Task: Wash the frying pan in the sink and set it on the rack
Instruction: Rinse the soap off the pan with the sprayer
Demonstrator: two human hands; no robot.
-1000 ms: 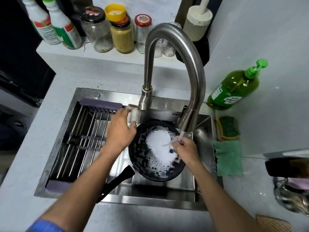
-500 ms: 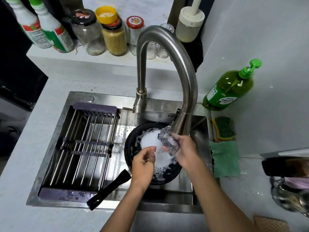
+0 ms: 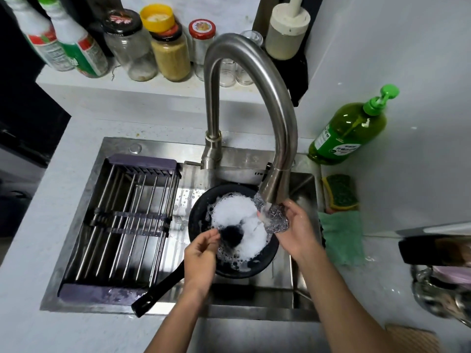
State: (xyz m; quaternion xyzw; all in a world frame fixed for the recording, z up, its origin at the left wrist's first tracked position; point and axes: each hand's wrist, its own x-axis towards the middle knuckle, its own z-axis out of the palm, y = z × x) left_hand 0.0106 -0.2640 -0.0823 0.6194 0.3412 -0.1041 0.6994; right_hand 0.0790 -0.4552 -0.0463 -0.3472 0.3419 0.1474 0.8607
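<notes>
The black frying pan (image 3: 266, 259) lies in the steel sink (image 3: 254, 298), full of white foam, with a bare dark patch near its middle. Its black handle (image 3: 158, 293) points to the lower left over the sink edge. My right hand (image 3: 298, 231) holds a silvery steel wool scrubber (image 3: 277, 219) under water running from the faucet (image 3: 276, 110), just over the pan's right rim. My left hand (image 3: 201, 253) hovers at the pan's left rim with thumb and fingertips pinched together beside the dark patch. The metal rack (image 3: 127, 220) spans the sink's left half.
A green soap bottle (image 3: 346, 133), a sponge (image 3: 340, 191) and a green cloth (image 3: 341, 235) sit right of the sink. Jars and bottles (image 3: 170, 54) line the shelf behind the faucet. A metal pot (image 3: 441, 294) stands at the right edge.
My left hand left the faucet lever and came down to the pan's left rim. My right hand raised the scrubber under the spout, and water now runs over it.
</notes>
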